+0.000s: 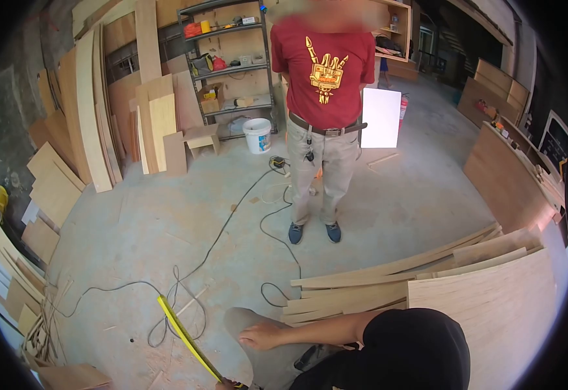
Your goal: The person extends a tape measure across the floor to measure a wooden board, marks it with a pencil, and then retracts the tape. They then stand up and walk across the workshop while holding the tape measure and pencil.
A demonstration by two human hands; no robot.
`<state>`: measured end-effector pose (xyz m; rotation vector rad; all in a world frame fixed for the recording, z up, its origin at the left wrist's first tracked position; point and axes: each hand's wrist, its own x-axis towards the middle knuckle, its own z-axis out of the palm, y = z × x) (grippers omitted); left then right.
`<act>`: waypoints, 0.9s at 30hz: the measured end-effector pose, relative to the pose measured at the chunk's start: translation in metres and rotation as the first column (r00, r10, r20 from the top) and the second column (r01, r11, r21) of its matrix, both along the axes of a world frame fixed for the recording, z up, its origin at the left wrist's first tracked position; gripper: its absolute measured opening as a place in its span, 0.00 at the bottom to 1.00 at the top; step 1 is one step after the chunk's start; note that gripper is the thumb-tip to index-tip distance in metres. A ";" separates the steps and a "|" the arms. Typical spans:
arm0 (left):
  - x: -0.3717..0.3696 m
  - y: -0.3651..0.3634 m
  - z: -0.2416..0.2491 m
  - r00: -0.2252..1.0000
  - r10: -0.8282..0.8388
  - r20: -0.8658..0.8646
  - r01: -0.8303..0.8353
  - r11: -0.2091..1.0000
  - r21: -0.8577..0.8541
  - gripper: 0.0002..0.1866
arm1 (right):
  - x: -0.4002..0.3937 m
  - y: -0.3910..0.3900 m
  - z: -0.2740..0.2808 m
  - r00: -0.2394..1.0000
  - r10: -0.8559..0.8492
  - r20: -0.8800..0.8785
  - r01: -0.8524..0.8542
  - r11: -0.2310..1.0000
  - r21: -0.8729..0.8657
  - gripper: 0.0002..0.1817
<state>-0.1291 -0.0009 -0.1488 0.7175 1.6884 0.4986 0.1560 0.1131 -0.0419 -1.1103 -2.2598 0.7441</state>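
At the bottom edge, my left hand (224,385) is closed on a tape measure (237,385), only partly in view. Its yellow blade (189,339) runs out up and to the left over the floor. My right hand (262,335) rests on my bent knee in grey trousers (243,320), fingers draped loosely over it and holding nothing. A black sleeve (417,344) covers my upper right arm. Thin wood boards (355,289) lie just beyond that arm.
A person in a red shirt (328,65) stands ahead, arms behind the back. Black cable (215,244) loops across the floor. Boards (89,110) lean at the left wall. A metal shelf (232,68), a white bucket (257,138) and a wooden counter (501,169) stand farther back.
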 end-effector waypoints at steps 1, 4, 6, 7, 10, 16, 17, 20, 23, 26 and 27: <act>0.003 -0.005 -0.004 1.000 0.001 -0.003 -0.001 1.000 0.017 0.22 | 0.004 -0.003 0.000 1.000 0.000 -0.009 0.000 1.000 -0.002 0.11; 0.014 -0.017 -0.007 1.000 0.007 0.002 -0.007 1.000 0.028 0.23 | 0.017 -0.014 0.007 1.000 0.004 -0.014 -0.004 1.000 -0.016 0.11; 0.022 -0.027 -0.006 1.000 0.006 0.002 -0.006 1.000 0.027 0.24 | 0.025 -0.022 0.013 1.000 0.011 0.005 -0.011 0.999 -0.032 0.11; 0.025 -0.032 -0.005 1.000 0.001 -0.002 -0.001 1.000 0.031 0.24 | 0.029 -0.027 0.015 1.000 0.014 0.004 -0.014 0.999 -0.031 0.11; 0.035 -0.042 0.002 0.999 0.018 -0.029 -0.017 0.999 0.029 0.24 | 0.037 -0.036 0.016 1.000 0.020 0.003 -0.020 0.999 -0.025 0.11; 0.036 -0.046 -0.003 1.000 0.027 0.009 -0.027 1.000 -0.003 0.22 | 0.042 -0.043 0.012 1.000 0.010 0.003 -0.010 1.000 -0.018 0.11; 0.034 -0.044 -0.003 1.000 0.022 0.013 -0.021 1.000 -0.016 0.21 | 0.041 -0.042 0.013 1.000 0.010 -0.002 -0.010 1.000 -0.017 0.11; 0.031 -0.037 -0.010 1.000 0.009 0.025 -0.007 0.999 -0.052 0.20 | 0.039 -0.038 0.007 0.999 0.007 -0.038 -0.006 1.000 0.023 0.10; 0.027 -0.033 -0.011 0.996 0.090 -0.016 -0.091 0.995 -0.048 0.16 | 0.033 -0.032 0.005 0.999 0.006 -0.044 -0.004 0.999 0.042 0.09; 0.019 -0.027 -0.015 0.998 0.026 -0.052 -0.028 0.999 -0.035 0.14 | 0.027 -0.028 0.007 0.999 -0.002 -0.035 0.003 0.999 0.033 0.09; 0.018 -0.025 -0.013 0.999 0.039 -0.030 -0.040 0.999 -0.037 0.13 | 0.026 -0.027 0.006 0.999 -0.005 -0.033 0.006 1.000 0.029 0.09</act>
